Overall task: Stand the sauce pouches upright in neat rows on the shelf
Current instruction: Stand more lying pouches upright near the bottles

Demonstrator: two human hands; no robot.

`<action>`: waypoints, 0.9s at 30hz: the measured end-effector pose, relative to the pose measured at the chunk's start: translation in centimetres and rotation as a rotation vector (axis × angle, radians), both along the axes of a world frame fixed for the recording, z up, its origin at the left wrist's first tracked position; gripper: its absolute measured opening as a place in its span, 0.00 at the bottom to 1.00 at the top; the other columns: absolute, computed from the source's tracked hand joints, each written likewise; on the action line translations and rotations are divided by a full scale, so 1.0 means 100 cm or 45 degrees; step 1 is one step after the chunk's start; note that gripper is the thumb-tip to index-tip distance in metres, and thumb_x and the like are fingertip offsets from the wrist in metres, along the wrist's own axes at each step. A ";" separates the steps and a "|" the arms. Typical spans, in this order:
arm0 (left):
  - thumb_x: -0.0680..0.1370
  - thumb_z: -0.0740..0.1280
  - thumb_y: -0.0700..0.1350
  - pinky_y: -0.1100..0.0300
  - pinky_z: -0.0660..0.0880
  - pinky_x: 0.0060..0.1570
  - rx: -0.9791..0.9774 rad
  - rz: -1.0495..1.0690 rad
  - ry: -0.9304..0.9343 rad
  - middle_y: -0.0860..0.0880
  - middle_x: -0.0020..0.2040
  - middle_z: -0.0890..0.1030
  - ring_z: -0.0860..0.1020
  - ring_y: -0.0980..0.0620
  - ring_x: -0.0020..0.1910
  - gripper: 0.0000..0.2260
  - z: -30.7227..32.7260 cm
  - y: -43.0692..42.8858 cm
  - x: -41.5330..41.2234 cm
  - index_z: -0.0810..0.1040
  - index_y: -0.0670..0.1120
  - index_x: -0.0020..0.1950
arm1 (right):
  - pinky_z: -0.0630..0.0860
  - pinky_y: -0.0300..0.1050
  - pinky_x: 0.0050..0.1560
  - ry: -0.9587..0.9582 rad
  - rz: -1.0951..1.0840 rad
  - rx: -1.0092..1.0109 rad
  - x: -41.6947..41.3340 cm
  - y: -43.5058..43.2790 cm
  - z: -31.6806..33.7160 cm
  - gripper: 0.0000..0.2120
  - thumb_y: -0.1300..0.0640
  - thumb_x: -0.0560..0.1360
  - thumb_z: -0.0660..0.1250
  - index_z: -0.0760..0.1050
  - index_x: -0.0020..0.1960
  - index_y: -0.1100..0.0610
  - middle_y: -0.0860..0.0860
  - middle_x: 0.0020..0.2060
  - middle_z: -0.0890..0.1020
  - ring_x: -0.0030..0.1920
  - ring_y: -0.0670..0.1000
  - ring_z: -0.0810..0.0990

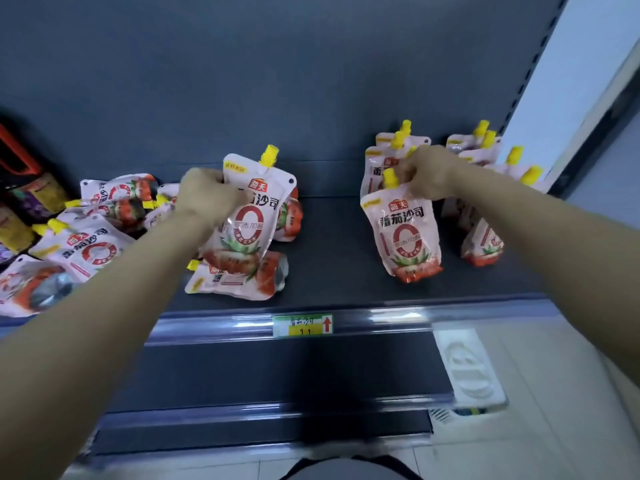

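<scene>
My left hand [207, 194] grips the upper left edge of a pink sauce pouch [249, 216] with a yellow cap, held tilted above several pouches lying flat [90, 233] on the dark shelf [332, 244]. My right hand [427, 174] pinches the top of another pouch [405, 237], which stands upright at the front of a row. Behind and to the right of it stand several more upright pouches [485, 233], partly hidden by my right arm.
One pouch lies flat [239, 278] near the shelf's front edge, under the held one. A price label [303, 325] sits on the shelf's front rail. Dark packets [20, 202] fill the far left. A white wall and tiled floor [554, 393] lie to the right.
</scene>
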State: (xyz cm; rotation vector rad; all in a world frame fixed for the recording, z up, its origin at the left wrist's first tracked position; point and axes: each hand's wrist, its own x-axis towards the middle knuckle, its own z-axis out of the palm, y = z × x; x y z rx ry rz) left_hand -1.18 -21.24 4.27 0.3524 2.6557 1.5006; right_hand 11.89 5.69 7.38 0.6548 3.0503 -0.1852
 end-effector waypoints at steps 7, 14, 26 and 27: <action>0.69 0.72 0.37 0.63 0.76 0.33 0.320 -0.180 -0.116 0.50 0.37 0.82 0.81 0.56 0.33 0.07 0.008 0.047 0.019 0.80 0.48 0.35 | 0.68 0.45 0.40 0.134 -0.222 0.059 0.013 0.026 -0.008 0.14 0.59 0.77 0.61 0.68 0.33 0.61 0.61 0.40 0.77 0.41 0.59 0.74; 0.69 0.73 0.37 0.64 0.75 0.24 0.329 -0.179 -0.256 0.47 0.37 0.82 0.80 0.56 0.25 0.07 -0.018 0.075 0.028 0.80 0.48 0.35 | 0.68 0.45 0.41 0.080 -0.213 0.123 0.019 0.023 0.012 0.09 0.66 0.75 0.57 0.69 0.37 0.63 0.60 0.40 0.74 0.44 0.60 0.75; 0.69 0.74 0.37 0.46 0.81 0.45 0.153 -0.324 -0.277 0.43 0.43 0.83 0.83 0.44 0.41 0.14 -0.025 0.062 0.025 0.79 0.44 0.52 | 0.76 0.51 0.59 0.292 0.110 -0.010 -0.013 -0.014 0.024 0.14 0.66 0.74 0.60 0.79 0.55 0.59 0.56 0.56 0.81 0.57 0.58 0.78; 0.69 0.74 0.37 0.46 0.81 0.45 0.142 -0.336 -0.248 0.44 0.42 0.84 0.83 0.45 0.39 0.11 -0.024 0.061 0.025 0.80 0.44 0.49 | 0.76 0.50 0.59 0.291 0.141 -0.029 -0.017 -0.017 0.023 0.13 0.66 0.74 0.61 0.79 0.55 0.59 0.56 0.55 0.82 0.58 0.57 0.78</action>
